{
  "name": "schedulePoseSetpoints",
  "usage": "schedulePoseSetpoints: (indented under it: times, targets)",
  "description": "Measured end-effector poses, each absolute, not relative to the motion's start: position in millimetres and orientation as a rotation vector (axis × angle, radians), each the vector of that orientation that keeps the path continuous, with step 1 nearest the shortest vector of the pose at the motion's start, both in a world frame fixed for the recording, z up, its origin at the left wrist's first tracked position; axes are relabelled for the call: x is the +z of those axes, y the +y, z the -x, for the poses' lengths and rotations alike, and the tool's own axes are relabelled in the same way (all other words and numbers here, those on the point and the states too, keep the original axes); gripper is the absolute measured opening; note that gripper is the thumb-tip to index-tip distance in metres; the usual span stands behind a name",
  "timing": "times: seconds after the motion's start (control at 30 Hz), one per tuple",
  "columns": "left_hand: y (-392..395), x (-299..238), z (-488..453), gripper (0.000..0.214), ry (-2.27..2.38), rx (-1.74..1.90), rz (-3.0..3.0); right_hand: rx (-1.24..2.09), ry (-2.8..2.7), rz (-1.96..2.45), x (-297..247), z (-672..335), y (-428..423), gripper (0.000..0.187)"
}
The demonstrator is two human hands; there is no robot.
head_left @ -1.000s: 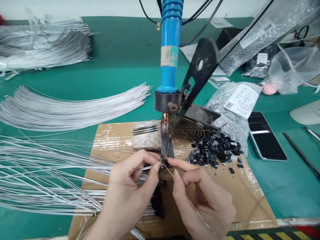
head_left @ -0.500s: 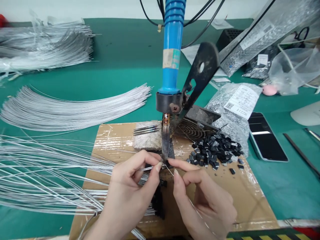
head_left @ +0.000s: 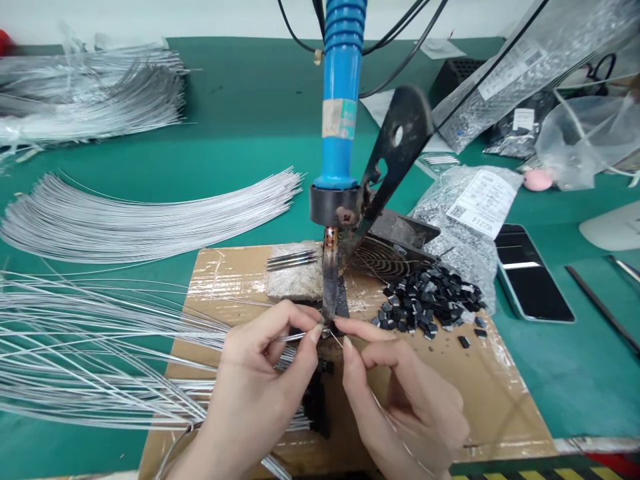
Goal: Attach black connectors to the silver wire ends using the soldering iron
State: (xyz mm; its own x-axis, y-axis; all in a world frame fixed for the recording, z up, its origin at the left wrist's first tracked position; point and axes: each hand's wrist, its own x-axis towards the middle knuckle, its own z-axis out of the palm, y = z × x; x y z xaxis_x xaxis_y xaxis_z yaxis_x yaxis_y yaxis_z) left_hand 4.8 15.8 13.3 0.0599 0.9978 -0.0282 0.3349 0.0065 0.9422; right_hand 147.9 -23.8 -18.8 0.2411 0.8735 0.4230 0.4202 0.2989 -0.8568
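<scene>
Bench (head_left: 240, 147), green. Cardboard sheet (head_left: 505, 407), upon it, at six o'clock. Soldering iron (head_left: 340, 150), blue, twelve o'clock, clamped point-down, presumably to need no holding. Left hand (head_left: 265, 380), seven o'clock from the tip (head_left: 329, 293), pinching pale wire (head_left: 294, 337), likely to steady it. Right hand (head_left: 407, 387), five o'clock, pinching thin wire (head_left: 337, 339) angled towards the tip, seemingly for control. Wire ends: partly finger-covered, too small to resolve.

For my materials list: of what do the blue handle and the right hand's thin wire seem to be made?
Blue handle: probably plastic, judging by its smooth gloss and moulded-looking ribs. Thin wire: apparently metal, with a silvery shine; a coating is possible.
</scene>
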Motion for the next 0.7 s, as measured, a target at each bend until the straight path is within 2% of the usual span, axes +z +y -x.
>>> schedulePoseSetpoints:
  times: [0.7]
  targets:
    - [13.5, 10.6, -3.2, 0.016, 1.409, 0.950, -1.479, 0.415, -1.413, 1.321, -17.7, -147.3, -23.0, 0.025]
